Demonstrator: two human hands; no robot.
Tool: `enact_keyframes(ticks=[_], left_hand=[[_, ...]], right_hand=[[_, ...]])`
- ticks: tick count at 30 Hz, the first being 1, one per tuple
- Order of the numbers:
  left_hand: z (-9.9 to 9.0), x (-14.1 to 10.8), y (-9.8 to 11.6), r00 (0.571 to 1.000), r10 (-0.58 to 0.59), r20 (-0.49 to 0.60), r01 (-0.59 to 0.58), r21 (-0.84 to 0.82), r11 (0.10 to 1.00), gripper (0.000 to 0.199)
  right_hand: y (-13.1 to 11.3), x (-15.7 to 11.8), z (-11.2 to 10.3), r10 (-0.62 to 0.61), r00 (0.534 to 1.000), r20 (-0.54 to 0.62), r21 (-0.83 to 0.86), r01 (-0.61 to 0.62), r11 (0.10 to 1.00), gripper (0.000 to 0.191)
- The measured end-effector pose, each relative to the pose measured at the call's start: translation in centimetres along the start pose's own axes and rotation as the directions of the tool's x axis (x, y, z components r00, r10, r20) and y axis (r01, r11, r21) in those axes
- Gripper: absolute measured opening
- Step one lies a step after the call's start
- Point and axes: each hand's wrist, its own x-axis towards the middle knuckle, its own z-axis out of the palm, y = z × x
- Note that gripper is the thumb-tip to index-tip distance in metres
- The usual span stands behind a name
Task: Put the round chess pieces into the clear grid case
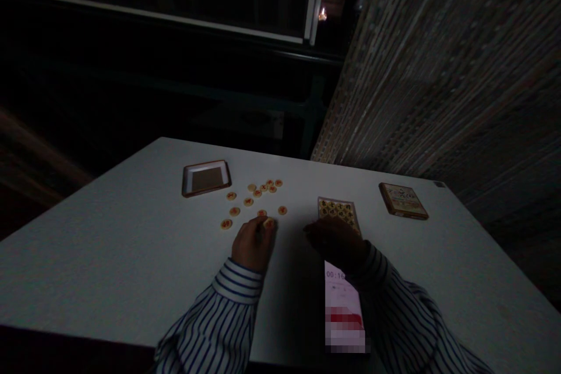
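Tray (336,199): seated discs (339,211); left of it, loose discs (248,201) remain. My left hand (252,241) pinches one disc (269,223); right hand (336,241) grip indeterminate.

On the white worktop (175,280), the left hand (254,242) grips 1 round yellowish piece with a red mark (269,224) in its fingers (254,224), near scattered red-marked round pieces (248,201). The right hand (335,239) is over a pale-edged rectangular case (335,200) of round black-marked pieces (332,211), contact too dark to tell. A lit, dark-edged rectangular phone (339,295) lies nearer the person, between a brown-rimmed rectangular tray (228,174) leftward and a brown printed square box (402,200) rightward.
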Motion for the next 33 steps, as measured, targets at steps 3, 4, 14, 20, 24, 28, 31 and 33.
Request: enact_keyframes(ticks=[3, 4, 14, 20, 24, 28, 31, 33], left_hand=[[0.0, 0.0, 0.0, 0.999, -0.048, 0.018, 0.048, -0.051, 0.998, 0.03], [0.1, 0.0, 0.0, 0.998, -0.056, 0.022, 0.057, -0.067, 0.996, 0.031], [0.0, -0.3, 0.8, 0.996, 0.003, 0.09, 0.012, -0.167, 0.986, 0.031], [-0.4, -0.2, 2.3, 0.98, -0.043, 0.193, 0.075, -0.163, 0.984, 0.032], [-0.3, -0.2, 2.9, 0.972, -0.058, 0.229, 0.099, -0.169, 0.981, 0.034], [0.0, -0.4, 3.2, 0.955, -0.053, 0.291, 0.115, -0.201, 0.973, 0.035], [0.3, -0.4, 3.7, 0.942, -0.042, 0.333, 0.124, -0.229, 0.965, 0.035], [0.5, -0.5, 4.0, 0.934, -0.032, 0.355, 0.126, -0.247, 0.961, 0.033]], right_hand=[[-0.2, -0.5, -0.4, 0.013, 0.999, -0.052, 0.021, -0.012, 1.0, 0.019], [-0.3, -0.7, -0.6, 0.02, 0.997, -0.069, 0.041, -0.017, 0.999, 0.019], [1.0, -3.4, -0.4, 0.192, 0.967, -0.169, 0.107, -0.176, 0.979, 0.022], [2.2, -4.6, 1.1, 0.358, 0.854, -0.377, 0.161, -0.32, 0.933, 0.022], [2.3, -4.9, 1.3, 0.364, 0.819, -0.444, 0.188, -0.312, 0.931, 0.021], [2.2, -4.9, 1.0, 0.365, 0.802, -0.473, 0.19, -0.312, 0.931, 0.022], [2.3, -5.1, 1.0, 0.377, 0.788, -0.488, 0.202, -0.318, 0.926, 0.021], [2.4, -5.2, 1.2, 0.393, 0.781, -0.485, 0.224, -0.324, 0.919, 0.02]])
